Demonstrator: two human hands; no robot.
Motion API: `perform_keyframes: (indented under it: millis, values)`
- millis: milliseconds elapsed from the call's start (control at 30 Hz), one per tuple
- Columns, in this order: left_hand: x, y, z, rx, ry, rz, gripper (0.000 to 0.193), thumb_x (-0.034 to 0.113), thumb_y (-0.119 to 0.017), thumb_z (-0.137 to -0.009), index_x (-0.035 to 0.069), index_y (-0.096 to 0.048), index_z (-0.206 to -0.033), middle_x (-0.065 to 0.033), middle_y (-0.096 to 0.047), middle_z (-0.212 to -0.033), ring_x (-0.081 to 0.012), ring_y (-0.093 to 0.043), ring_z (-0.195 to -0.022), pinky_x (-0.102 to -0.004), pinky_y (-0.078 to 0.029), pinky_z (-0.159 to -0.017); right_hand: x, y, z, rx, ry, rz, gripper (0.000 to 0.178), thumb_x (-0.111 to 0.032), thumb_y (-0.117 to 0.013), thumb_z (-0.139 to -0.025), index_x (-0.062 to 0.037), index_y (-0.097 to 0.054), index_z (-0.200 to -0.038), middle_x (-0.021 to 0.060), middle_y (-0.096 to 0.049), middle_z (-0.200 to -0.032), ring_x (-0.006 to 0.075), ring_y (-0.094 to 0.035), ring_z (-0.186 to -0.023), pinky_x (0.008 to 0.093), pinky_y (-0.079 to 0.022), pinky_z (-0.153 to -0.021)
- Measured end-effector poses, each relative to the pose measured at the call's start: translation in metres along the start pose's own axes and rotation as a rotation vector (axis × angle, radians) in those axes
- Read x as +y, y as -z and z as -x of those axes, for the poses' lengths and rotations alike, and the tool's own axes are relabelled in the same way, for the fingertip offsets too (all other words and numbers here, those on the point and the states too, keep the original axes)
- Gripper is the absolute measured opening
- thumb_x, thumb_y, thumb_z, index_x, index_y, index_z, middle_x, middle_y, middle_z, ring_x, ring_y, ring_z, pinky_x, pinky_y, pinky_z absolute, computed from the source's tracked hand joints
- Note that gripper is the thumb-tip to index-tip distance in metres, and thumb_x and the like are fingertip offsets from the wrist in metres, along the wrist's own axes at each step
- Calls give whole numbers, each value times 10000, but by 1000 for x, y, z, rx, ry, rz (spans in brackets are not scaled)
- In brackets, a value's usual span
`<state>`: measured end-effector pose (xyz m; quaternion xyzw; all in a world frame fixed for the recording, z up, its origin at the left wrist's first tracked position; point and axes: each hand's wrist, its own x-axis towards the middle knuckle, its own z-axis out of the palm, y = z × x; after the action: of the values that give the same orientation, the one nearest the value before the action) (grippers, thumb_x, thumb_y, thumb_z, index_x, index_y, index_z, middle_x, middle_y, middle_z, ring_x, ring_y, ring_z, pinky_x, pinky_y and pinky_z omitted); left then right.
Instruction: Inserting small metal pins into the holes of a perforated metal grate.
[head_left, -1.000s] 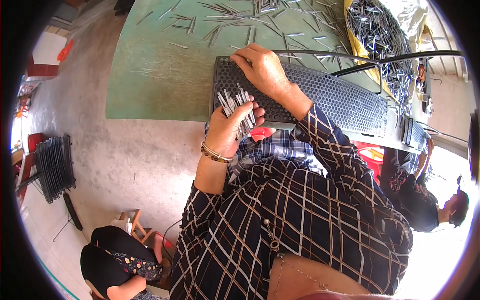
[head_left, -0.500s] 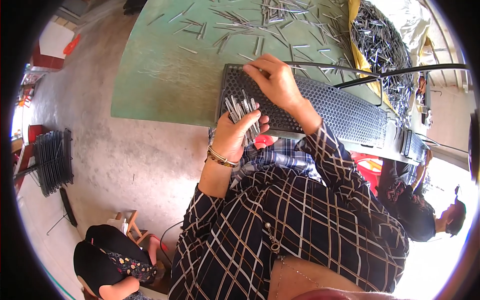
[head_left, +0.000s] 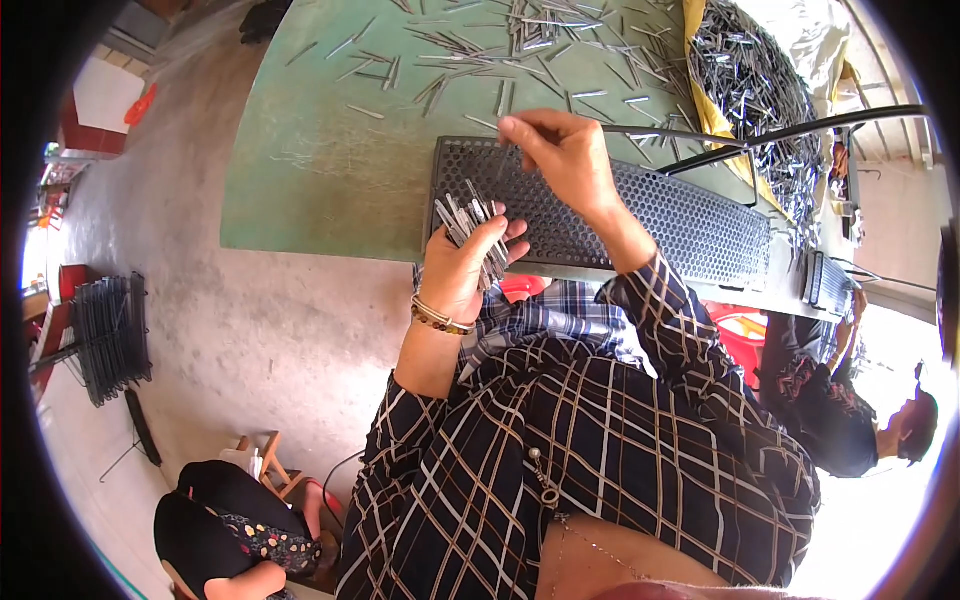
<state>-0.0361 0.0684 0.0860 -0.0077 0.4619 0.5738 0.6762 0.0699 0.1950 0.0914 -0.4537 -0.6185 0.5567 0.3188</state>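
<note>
Over the green table [head_left: 320, 190] lies a black perforated tray [head_left: 690, 225]. The left hand [head_left: 468, 268], palm up, has its fingers clamped around a bundle of thin metal pins [head_left: 470, 218]; the raised right hand [head_left: 565, 160] pinches one pin [head_left: 505, 158] above the tray.

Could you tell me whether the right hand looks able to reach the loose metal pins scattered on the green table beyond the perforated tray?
Probably yes: the right hand hovers over the perforated tray's far edge, and the loose pins lie just beyond on the green table with nothing between.
</note>
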Motion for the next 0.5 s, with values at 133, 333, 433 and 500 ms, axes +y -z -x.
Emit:
perform_keyframes:
  millis: [133,333,433,500]
  values:
    - [2,-7,4,-33,37,-7,189,79,-607,-808,1,-549,-970,-66,-576,-858,-170,-596,-780,-349,-550,-690,23,-17,-17,124,282,155,165,-151,-643,-812,-17,-662,-907,26,-635,-727,64,-514,-536,209,-418,-483]
    - [3,-4,6,-49,76,-2,182,84,-604,-804,11,-554,-963,-62,-570,-838,-166,-591,-764,-352,-562,-647,25,-25,-12,135,343,212,159,-139,-644,-799,-28,-658,-912,74,-636,-726,104,-538,-479,225,-427,-462]
    - [2,-4,8,-40,87,-6,178,86,-599,-804,14,-553,-961,-74,-580,-835,-181,-602,-754,-370,-570,-614,30,-25,-10,130,289,207,157,-139,-640,-801,-27,-656,-909,72,-638,-746,107,-550,-484,229,-436,-464]
    - [0,-2,8,-33,90,-9,178,88,-596,-805,14,-552,-961,-79,-586,-833,-190,-608,-749,-381,-574,-597,37,-26,-8,121,303,241,156,-138,-640,-799,-27,-657,-908,73,-641,-765,107,-559,-495,231,-443,-468]
